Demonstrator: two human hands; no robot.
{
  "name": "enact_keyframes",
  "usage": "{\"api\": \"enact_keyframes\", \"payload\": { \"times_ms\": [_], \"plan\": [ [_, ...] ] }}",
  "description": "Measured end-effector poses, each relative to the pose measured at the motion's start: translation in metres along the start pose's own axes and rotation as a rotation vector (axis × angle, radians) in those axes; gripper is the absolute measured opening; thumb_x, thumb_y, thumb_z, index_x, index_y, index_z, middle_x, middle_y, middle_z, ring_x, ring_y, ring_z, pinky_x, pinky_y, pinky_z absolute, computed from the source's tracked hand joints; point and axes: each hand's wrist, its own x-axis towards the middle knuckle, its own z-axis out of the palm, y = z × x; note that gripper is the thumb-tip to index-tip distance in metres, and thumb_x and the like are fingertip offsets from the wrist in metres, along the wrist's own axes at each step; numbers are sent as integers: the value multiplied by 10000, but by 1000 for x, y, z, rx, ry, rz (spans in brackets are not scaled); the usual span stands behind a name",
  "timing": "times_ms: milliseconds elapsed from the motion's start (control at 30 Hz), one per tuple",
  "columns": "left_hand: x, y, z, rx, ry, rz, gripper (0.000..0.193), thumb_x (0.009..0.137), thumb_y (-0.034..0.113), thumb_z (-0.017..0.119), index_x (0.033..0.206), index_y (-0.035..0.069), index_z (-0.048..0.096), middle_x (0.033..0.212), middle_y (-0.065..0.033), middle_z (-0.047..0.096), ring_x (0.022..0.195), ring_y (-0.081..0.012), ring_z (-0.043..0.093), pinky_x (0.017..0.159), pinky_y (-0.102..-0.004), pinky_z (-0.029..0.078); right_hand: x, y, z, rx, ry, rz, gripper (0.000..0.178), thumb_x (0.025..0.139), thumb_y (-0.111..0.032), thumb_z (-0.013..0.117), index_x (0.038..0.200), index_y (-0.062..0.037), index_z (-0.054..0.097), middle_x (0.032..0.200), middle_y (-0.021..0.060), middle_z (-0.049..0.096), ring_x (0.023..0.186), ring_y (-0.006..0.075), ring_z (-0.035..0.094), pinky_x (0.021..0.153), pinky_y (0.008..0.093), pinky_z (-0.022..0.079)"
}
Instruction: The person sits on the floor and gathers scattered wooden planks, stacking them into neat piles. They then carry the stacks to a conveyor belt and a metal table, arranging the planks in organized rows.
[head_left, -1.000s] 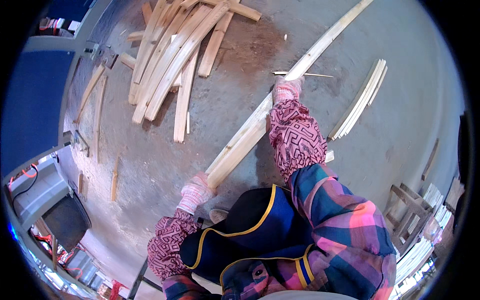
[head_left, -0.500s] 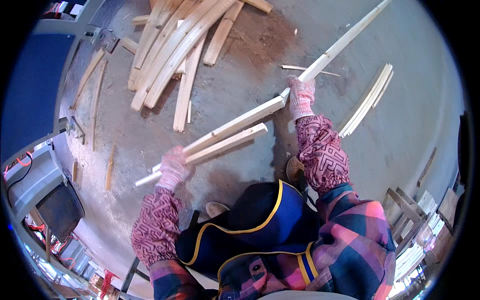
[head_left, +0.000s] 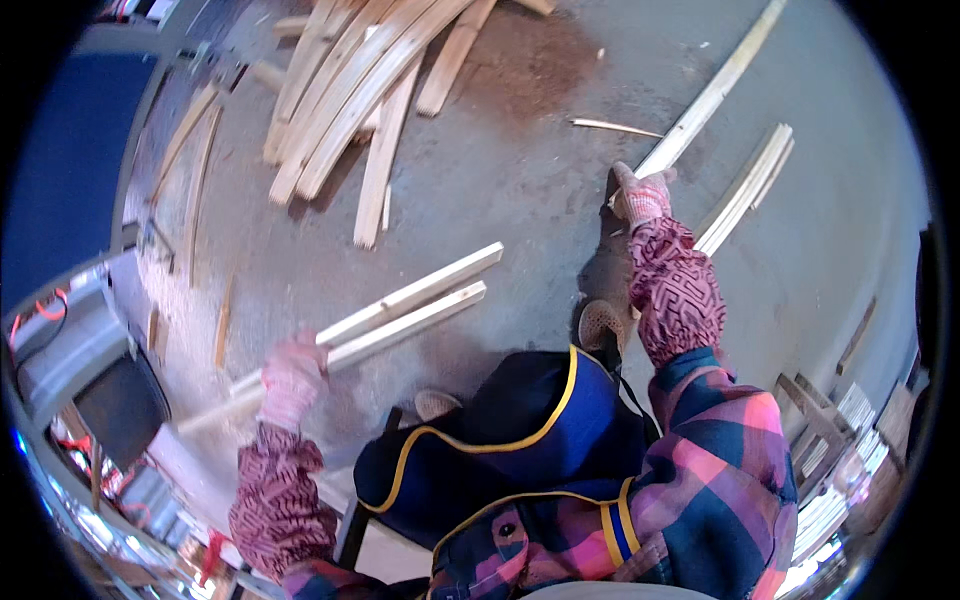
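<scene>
My left hand (head_left: 293, 380), in a pinkish work glove, is closed round two pale wooden strips, an upper strip (head_left: 420, 290) and a lower strip (head_left: 420, 322). They lie side by side in the grip, slanting up to the right, and their rear ends stick out past the glove. At the right, my gloved right hand (head_left: 646, 196) grips the near end of a long wooden strip (head_left: 705, 105). That strip runs away toward the upper right. The fingers hide its near tip.
A heap of wooden boards (head_left: 375, 100) lies on the concrete floor at the far left. To the right is a small bundle of strips (head_left: 745, 190). A thin sliver (head_left: 615, 127) lies beyond my right hand. A grey machine frame (head_left: 75, 340) stands left; stacked wood (head_left: 825, 430) lies lower right.
My left hand has drawn back to the lower left with its two strips. My right hand has moved right with the long strip. The strips' ends, close together before, are now apart.
</scene>
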Motion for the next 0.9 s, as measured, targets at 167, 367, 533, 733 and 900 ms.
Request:
{"api": "enact_keyframes", "payload": {
  "times_ms": [167,367,533,733,900],
  "plan": [
    [15,-6,7,52,692,354,183,746,230,661,924,211,700,992,-74,571,890,-248,588,727,-402,489,-66,-43,-15,-534,112,-1002,744,794,-592,635,1271,-34,515,1127,204,606,1045,369,593,844,467,488],
    [53,-6,-51,111,1146,630,150,647,208,642,766,118,625,1122,-147,590,1137,-360,543,935,-513,456,-168,-72,-24,-59,-1722,-594,796,810,-485,689,1425,-60,417,1336,154,557,1258,326,500,1055,367,377],
    [43,-15,-38,-5,1225,414,204,592,156,706,773,119,620,1212,-175,573,1174,-402,520,941,-551,443,-154,-90,-1,92,-992,-613,594,784,-402,670,1280,-115,512,1072,182,656,1016,316,642,854,404,494],
    [34,5,9,-572,754,19,380,628,115,729,999,144,652,1143,-146,629,1032,-309,626,853,-391,517,-102,-228,24,94,-573,-635,868,766,-588,647,1357,-1,406,1304,254,530,1198,380,543,1005,439,440],
    [40,43,-7,-724,333,-203,520,714,215,717,1207,133,571,1150,-164,642,1064,-343,623,888,-418,506,-1,-132,-14,-458,56,-671,468,771,-511,635,910,-65,627,963,131,626,958,293,588,846,406,475]
  ]
}}
